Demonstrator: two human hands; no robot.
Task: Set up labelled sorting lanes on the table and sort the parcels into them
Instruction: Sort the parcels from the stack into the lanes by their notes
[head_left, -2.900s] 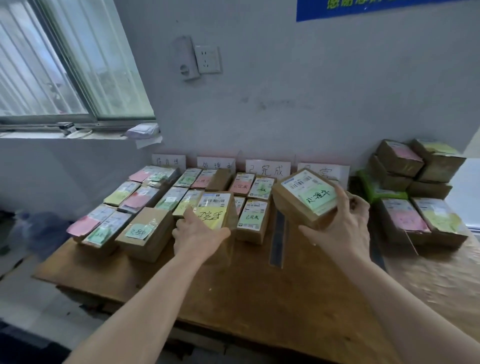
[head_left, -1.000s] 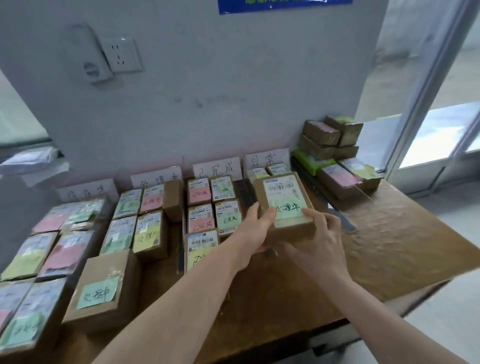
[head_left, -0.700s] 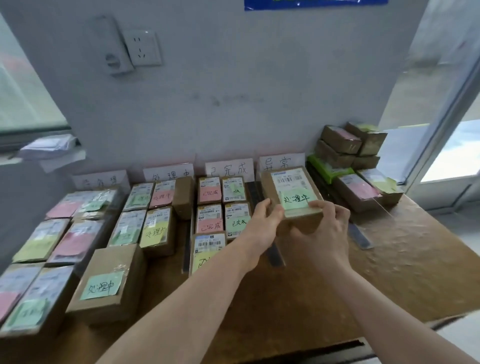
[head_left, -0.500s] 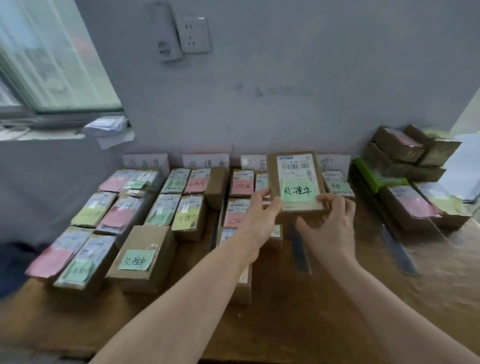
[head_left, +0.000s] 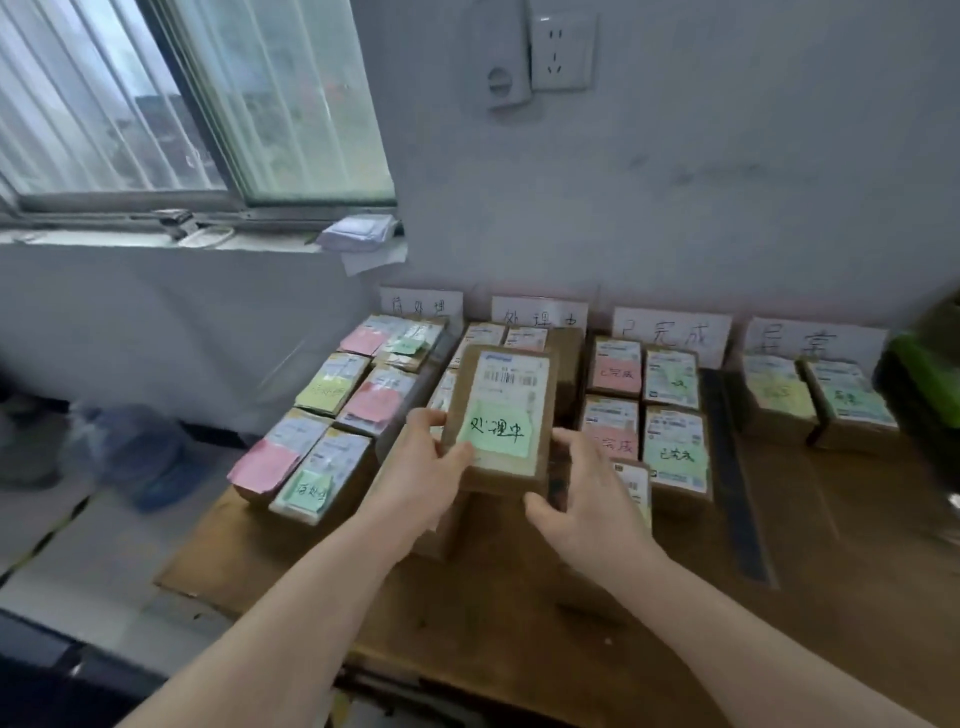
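I hold a brown cardboard parcel (head_left: 501, 415) with a white shipping label and a green sticky note, tilted up above the second lane. My left hand (head_left: 423, 475) grips its left edge and my right hand (head_left: 587, 499) grips its lower right corner. Four white lane labels lean on the wall: first label (head_left: 421, 304), second label (head_left: 540, 312), third label (head_left: 672, 332), fourth label (head_left: 815, 340). Parcels with pink, yellow and green notes lie in rows below them on the wooden table (head_left: 519, 597). The parcel hides part of the second lane.
A dark strip (head_left: 730, 483) lies between the third and fourth lanes. Something green (head_left: 930, 369) shows at the right edge. A window sill (head_left: 156, 239) with folded papers (head_left: 358, 234) is at the left. The table's left edge drops to the floor.
My hands have carried the green-noted parcel leftward, from over the fourth lane to over the second lane. My view has swung left, and the stack of parcels at the right has left the frame.
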